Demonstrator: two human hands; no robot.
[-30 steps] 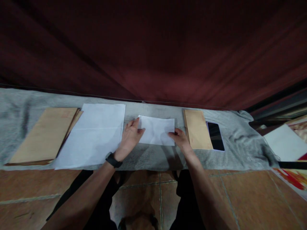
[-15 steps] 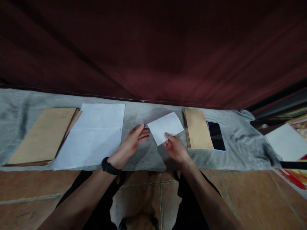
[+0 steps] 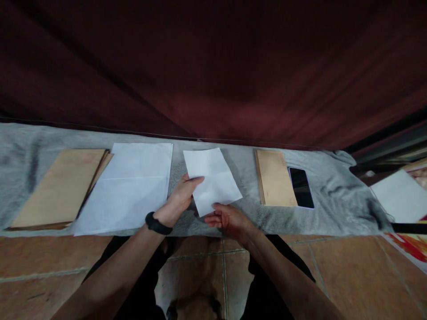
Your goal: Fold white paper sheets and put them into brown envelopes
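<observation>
A white sheet of paper (image 3: pixel 215 171) with a faint crease across its middle is held above the grey cloth, tilted toward me. My left hand (image 3: pixel 183 192) grips its left edge, thumb on top and fingers hidden underneath. At the near edge, my right hand (image 3: pixel 230 220) has its thumb on the paper's corner side, with the fingers curled just below the edge. Left of my left hand lies a stack of larger white sheets (image 3: pixel 130 191), also creased across. Small brown envelopes (image 3: pixel 275 178) are stacked to the right of the held sheet.
A pile of larger brown envelopes (image 3: pixel 60 186) lies at the far left, partly against the white sheets. A phone (image 3: pixel 300 187) rests beside the small envelopes. Grey cloth (image 3: pixel 340 195) covers the narrow surface; a dark red curtain (image 3: pixel 213 80) hangs behind. Printed papers (image 3: pixel 400 195) sit far right.
The folded white paper has opened out into a larger creased sheet and moved slightly left. My left hand has taken hold of its left edge; my right hand has shifted to the near edge.
</observation>
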